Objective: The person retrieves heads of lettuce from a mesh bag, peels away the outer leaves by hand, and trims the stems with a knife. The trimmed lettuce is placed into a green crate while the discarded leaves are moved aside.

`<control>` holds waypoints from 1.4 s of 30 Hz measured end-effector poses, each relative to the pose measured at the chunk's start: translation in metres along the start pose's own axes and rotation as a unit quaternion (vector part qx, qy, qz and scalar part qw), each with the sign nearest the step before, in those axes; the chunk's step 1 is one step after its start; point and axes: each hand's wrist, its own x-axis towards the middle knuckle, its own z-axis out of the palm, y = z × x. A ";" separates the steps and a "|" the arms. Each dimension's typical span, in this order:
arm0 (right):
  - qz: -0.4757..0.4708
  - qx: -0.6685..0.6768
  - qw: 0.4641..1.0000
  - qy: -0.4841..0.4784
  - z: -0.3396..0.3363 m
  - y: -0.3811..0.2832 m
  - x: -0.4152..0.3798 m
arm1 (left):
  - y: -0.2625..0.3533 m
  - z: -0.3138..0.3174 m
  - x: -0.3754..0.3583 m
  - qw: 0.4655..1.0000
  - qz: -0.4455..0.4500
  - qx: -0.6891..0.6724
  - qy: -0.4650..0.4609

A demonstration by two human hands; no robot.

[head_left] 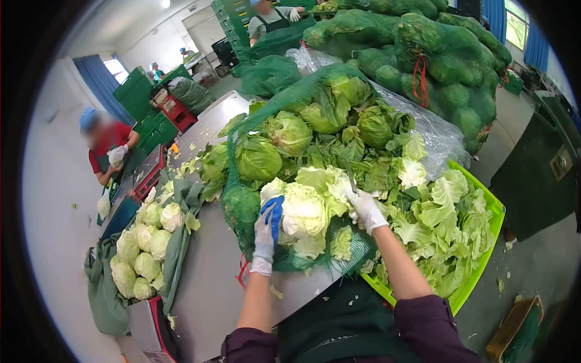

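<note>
A pale, partly stripped cabbage point(304, 210) rests on the green net in front of me, loose leaves around it. My left hand point(267, 227), in a white glove with blue on the fingers, holds the cabbage at its left side. In a white glove, my right hand point(366, 209) is closed around a knife point(350, 176) whose blade points up and away from me, right of the cabbage. Just behind lie several leafy green cabbages point(258, 158) in the opened net bag point(233, 139). A cut leaf point(341, 243) lies near the table's front edge.
At my right stands a lime-green crate point(497, 212) of trimmed leaves. Stripped cabbages point(147, 266) fill a cloth-lined container on the left. Full net sacks point(445, 66) are piled behind. A dark green bin point(535, 172) stands far right. Co-workers point(109, 142) are further back.
</note>
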 end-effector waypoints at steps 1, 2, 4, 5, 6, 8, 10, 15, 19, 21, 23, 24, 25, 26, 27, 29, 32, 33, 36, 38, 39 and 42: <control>-0.032 0.047 0.998 -0.012 0.006 0.005 -0.008 | -0.002 -0.011 0.009 0.989 0.071 0.124 -0.043; -0.062 0.094 0.993 -0.024 0.011 0.011 -0.016 | -0.005 -0.013 0.010 0.989 0.067 0.123 -0.037; -0.120 0.086 0.988 -0.041 0.021 0.010 -0.040 | 0.037 -0.007 0.014 0.940 0.029 0.329 -0.088; -0.156 0.072 0.983 -0.064 0.023 0.009 -0.056 | 0.058 0.014 0.011 0.930 -0.050 0.359 -0.056; -0.194 0.057 0.975 -0.087 0.026 0.008 -0.070 | 0.058 0.019 0.009 0.924 -0.047 0.372 -0.071; -0.224 0.049 0.973 -0.028 0.024 0.007 -0.078 | 0.046 0.026 0.004 0.933 -0.010 0.347 -0.097; -0.115 0.043 0.985 0.118 -0.008 0.002 -0.066 | 0.044 0.027 0.000 0.941 0.001 0.319 -0.111; -0.281 -0.373 0.862 0.198 0.010 -0.010 -0.088 | 0.087 0.060 -0.021 0.863 0.061 0.475 -0.162; -0.359 -0.363 0.834 0.208 0.025 0.006 -0.067 | 0.080 0.080 -0.018 0.858 0.070 0.481 -0.167; -0.296 -0.395 0.847 0.195 0.021 0.000 -0.060 | 0.074 0.080 -0.013 0.888 0.065 0.428 -0.154; -0.242 -0.411 0.847 0.235 0.025 -0.005 -0.042 | 0.078 0.086 -0.017 0.876 0.077 0.450 -0.154; -0.243 -0.410 0.847 0.237 0.020 -0.005 -0.028 | 0.081 0.089 -0.015 0.864 0.096 0.472 -0.148; -0.257 -0.424 0.832 0.248 0.008 -0.006 -0.012 | 0.082 0.089 -0.017 0.865 0.109 0.468 -0.145; -0.270 -0.437 0.818 0.259 -0.003 -0.003 0.004 | 0.081 0.086 -0.018 0.863 0.114 0.470 -0.145; -0.248 -0.453 0.824 0.232 -0.014 0.007 0.023 | 0.077 0.080 -0.019 0.879 0.113 0.440 -0.146; -0.181 -0.466 0.844 0.193 -0.021 0.002 0.023 | 0.074 0.066 -0.014 0.909 0.112 0.369 -0.156; -0.186 -0.465 0.840 0.208 -0.015 0.003 0.017 | 0.068 0.042 -0.009 0.918 0.140 0.325 -0.181; -0.200 -0.452 0.837 0.234 -0.013 0.001 0.016 | 0.066 0.034 -0.007 0.917 0.131 0.316 -0.204; -0.354 -0.463 0.742 0.330 0.017 -0.019 -0.029 | 0.054 0.022 -0.013 0.906 0.125 0.356 -0.192; -0.439 -0.394 0.758 0.276 0.043 -0.022 -0.055 | 0.058 0.024 -0.016 0.900 0.090 0.384 -0.184; -0.471 -0.372 0.769 0.219 0.053 -0.017 -0.051 | 0.056 0.025 -0.015 0.905 0.096 0.376 -0.177; -0.474 -0.353 0.793 0.147 0.065 -0.014 -0.028 | 0.053 0.029 -0.021 0.910 0.104 0.363 -0.171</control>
